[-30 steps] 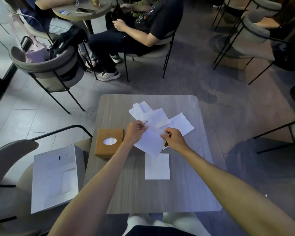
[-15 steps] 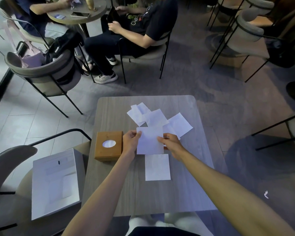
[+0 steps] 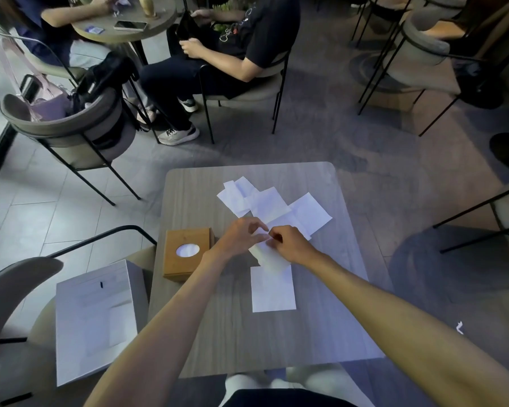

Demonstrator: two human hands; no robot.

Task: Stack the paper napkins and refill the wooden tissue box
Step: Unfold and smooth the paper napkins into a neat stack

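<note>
Table (image 3: 218, 333): grey wood-grain, rounded corners, all task items on it

White carton (image 3: 94, 318): on chair seat just L of table, off the work area

Loose napkins (image 3: 276, 204): overlapping scatter at far-centre, not squared up

Wooden tissue box (image 3: 187, 251): near L edge, upright, oval slot facing up w/ white showing in it, top panel in place

Flat napkin (image 3: 272, 292): alone at near-centre, prob. the start of the stack

Held napkin (image 3: 266, 255): lifted betw. scatter & flat one, its low edge over flat one's far edge

L hand (image 3: 241, 236) & R hand (image 3: 291, 245): meet at its top edge, both pinching it

Step, as I read it: stacking, early; box refill not begun

Next calls for: lower held sheet square onto flat one, edges matched. Thin paper, so light grip, no creasing
</note>
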